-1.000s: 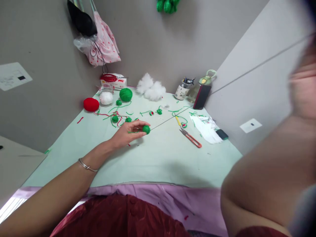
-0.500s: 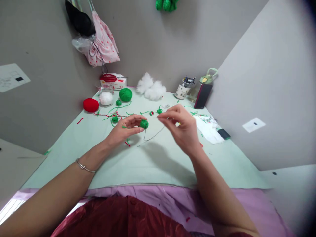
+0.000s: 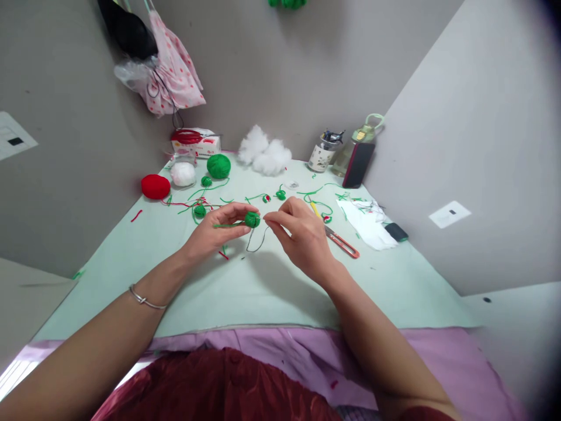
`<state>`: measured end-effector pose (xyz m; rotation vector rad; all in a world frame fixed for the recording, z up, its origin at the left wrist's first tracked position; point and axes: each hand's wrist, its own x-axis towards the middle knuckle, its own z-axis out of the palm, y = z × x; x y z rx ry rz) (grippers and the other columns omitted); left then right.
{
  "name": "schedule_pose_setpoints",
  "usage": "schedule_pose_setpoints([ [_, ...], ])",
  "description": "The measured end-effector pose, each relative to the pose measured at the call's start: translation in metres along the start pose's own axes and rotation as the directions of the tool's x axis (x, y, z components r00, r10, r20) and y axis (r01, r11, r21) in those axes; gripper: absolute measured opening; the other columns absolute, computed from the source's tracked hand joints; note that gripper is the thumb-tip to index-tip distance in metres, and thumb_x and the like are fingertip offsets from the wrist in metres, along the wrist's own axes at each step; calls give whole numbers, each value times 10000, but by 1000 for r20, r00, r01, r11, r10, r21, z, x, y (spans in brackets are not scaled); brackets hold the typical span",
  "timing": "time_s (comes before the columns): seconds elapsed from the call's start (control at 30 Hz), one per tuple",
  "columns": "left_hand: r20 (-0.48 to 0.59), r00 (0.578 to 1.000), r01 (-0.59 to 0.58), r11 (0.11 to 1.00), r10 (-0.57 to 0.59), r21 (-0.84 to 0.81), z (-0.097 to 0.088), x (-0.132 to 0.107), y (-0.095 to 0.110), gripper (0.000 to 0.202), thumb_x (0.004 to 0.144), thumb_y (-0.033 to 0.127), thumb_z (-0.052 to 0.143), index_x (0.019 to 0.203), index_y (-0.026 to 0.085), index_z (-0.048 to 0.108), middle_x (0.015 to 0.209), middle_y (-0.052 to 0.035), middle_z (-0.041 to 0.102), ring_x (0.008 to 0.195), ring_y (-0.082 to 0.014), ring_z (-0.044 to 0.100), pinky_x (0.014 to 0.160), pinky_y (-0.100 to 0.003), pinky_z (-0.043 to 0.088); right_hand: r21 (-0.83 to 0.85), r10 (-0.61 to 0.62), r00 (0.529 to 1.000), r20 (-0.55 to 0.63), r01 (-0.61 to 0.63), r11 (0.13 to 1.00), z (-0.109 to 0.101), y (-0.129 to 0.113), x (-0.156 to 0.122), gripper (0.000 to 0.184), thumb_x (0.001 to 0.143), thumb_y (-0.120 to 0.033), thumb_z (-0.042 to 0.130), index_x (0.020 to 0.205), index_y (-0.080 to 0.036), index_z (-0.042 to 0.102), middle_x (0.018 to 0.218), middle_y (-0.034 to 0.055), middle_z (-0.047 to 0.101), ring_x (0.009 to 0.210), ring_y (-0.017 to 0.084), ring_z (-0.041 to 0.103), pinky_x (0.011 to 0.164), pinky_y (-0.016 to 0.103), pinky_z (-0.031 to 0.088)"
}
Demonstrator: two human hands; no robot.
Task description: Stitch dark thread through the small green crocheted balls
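Note:
My left hand (image 3: 218,229) pinches a small green crocheted ball (image 3: 252,219) between thumb and fingers, just above the pale green table mat (image 3: 263,286). My right hand (image 3: 300,234) is right beside the ball, its fingers pinched on a thin needle whose dark thread (image 3: 256,241) hangs in a loop under the ball. Both hands hover over the middle of the mat.
At the back lie a red yarn ball (image 3: 155,186), a white ball (image 3: 183,173), a green yarn ball (image 3: 218,166), white stuffing (image 3: 265,155), a jar (image 3: 322,155), a bottle and a phone (image 3: 358,164). Red-handled snips (image 3: 342,242), white paper (image 3: 366,225), small green pieces and yarn scraps are scattered around.
My right hand came down from far up on the right, where it held the thread taut, and closed in on the ball. The thread now hangs slack in a short loop.

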<state>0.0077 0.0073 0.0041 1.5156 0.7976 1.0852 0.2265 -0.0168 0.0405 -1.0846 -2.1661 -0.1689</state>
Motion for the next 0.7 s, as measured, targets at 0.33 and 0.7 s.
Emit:
schedule_pose_setpoints([
  [0.33, -23, 1000, 13, 1000, -12, 29, 2, 1, 4, 270, 803, 240, 806, 1070, 256, 774, 1137, -58, 732, 1070, -222, 672, 960, -334, 532, 38, -2, 1000, 4, 2, 999, 0, -2, -3, 232, 1010, -183, 532, 881, -214, 723, 812, 42, 548, 773, 157, 498, 645, 277, 363],
  [0.7, 33, 997, 70, 995, -67, -77, 1, 3, 0, 293, 770, 253, 859, 1058, 272, 813, 1004, -40, 775, 964, -196, 714, 917, -307, 554, 500, 169, 978, 121, -207, 841, 5, 5, -2, 79, 925, -155, 696, 895, -206, 748, 752, -11, 549, 679, 114, 503, 648, 249, 411],
])
